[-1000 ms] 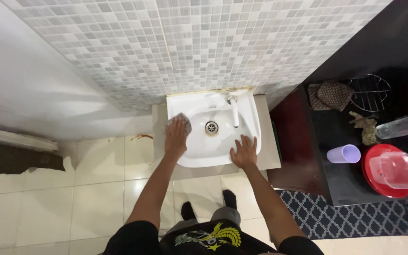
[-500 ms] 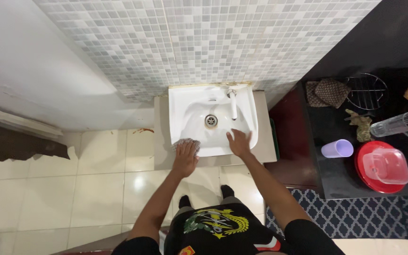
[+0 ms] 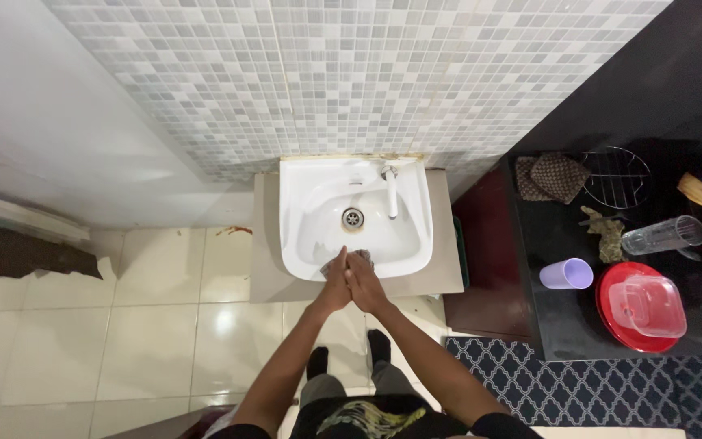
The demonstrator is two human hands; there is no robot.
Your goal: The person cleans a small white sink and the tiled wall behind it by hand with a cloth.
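A white wash basin (image 3: pixel 296 213) is fixed to the mosaic-tiled wall, with a drain (image 3: pixel 353 217) in its bowl and a white tap (image 3: pixel 389 189) at the back. My left hand (image 3: pixel 335 284) and my right hand (image 3: pixel 364 284) are pressed together at the basin's front rim. Between them they hold a grey scrubbing cloth (image 3: pixel 361 258), of which only small bits show past the fingers. Which hand grips it more firmly I cannot tell.
A dark counter (image 3: pixel 562 325) stands to the right with a lilac cup (image 3: pixel 566 274), a red plate under a clear tub (image 3: pixel 642 307), a clear tumbler on its side (image 3: pixel 661 235), a wire trivet (image 3: pixel 616 177) and brown cloths (image 3: pixel 552 176). A patterned rug (image 3: pixel 578 382) lies below on the tiled floor.
My left hand slid the cloth from the basin's left rim along the front edge to the middle. My right hand left the bowl's right side and joined it.
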